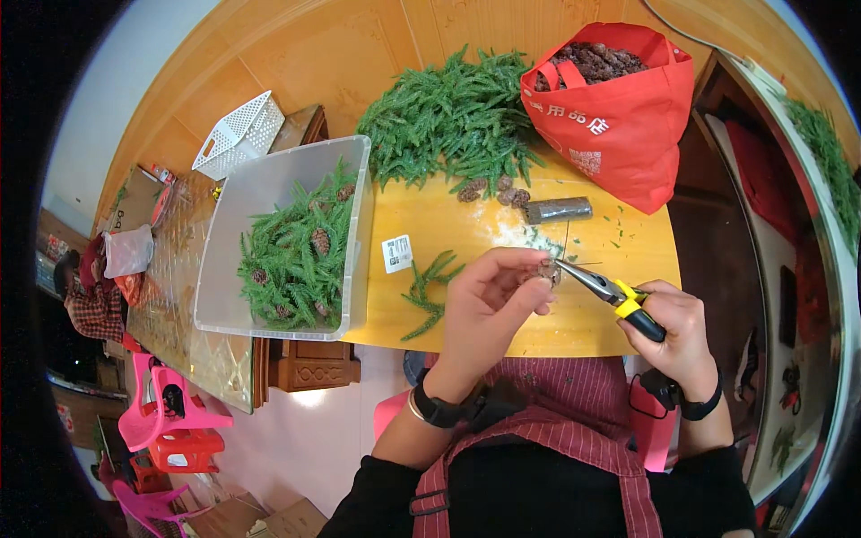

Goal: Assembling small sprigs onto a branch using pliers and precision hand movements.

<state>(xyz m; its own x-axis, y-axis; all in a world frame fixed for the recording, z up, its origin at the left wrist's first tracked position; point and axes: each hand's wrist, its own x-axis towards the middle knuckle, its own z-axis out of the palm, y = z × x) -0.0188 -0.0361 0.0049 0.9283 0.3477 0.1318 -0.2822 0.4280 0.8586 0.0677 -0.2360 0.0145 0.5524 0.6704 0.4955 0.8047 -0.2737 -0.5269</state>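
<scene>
Two hands are working above a yellow tabletop [413, 211], clock directions being taken from the held cone as seen in the head view. The left hand [502, 305] is pinching a small brown pine cone [549, 273] between thumb and fingers, near the tabletop's front edge. The right hand [671, 334], at 4 o'clock, is gripping long-nosed pliers [639, 316] by their yellow-and-black handles; the tips are meeting the cone, though what they are biting cannot be told. A dark cylindrical bundle [558, 210] is lying at 12 o'clock, and loose cones [505, 194] are resting at 11. Farther out at 11, green sprigs [444, 121] are forming a heap. A red bag [619, 143] is holding more cones at 1 o'clock. At 9, a single sprig [427, 298] is lying nearer than a translucent bin [358, 242], which is containing greenery and cones.
</scene>
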